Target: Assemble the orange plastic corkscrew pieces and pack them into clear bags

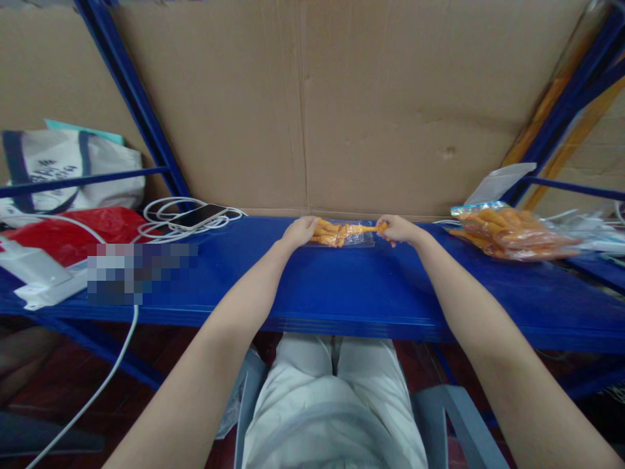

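On the blue shelf, near the cardboard at the back, lies a clear plastic bag (pixel 362 240) with knobbly orange pieces (pixel 332 231) at its left part. My left hand (pixel 300 231) is closed at the left end of these pieces, its fingertips partly hidden. At the other side, my right hand (pixel 396 230) pinches the end of a thin orange piece (pixel 366 228) that stretches level over the bag towards the rest. What kind of things the orange pieces are is too small to tell.
Fuller clear bags of orange pieces (pixel 512 228) lie at the right. To the left are a phone (pixel 199 216), coiled white cable (pixel 159 212), a red bag (pixel 117 225), a white power strip (pixel 53 286) and a tote bag (pixel 107 166). Blue posts (pixel 131 98) flank the shelf (pixel 342 286).
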The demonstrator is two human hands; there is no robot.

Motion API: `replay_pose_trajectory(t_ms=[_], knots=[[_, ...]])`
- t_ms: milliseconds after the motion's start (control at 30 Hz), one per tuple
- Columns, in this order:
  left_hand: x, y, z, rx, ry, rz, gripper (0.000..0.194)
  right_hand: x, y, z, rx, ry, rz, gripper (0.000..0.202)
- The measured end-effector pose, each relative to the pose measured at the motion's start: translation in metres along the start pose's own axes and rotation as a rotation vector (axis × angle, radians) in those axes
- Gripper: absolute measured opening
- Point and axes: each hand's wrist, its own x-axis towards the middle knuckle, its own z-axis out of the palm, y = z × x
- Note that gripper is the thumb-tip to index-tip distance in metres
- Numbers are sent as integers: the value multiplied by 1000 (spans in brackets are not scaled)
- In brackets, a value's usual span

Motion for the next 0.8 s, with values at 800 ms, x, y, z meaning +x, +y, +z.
replay_pose_trajectory(t_ms=[800], knots=[[-3, 9, -1, -50, 76, 20, 39, 17, -5, 28, 133, 267, -185, 15]])
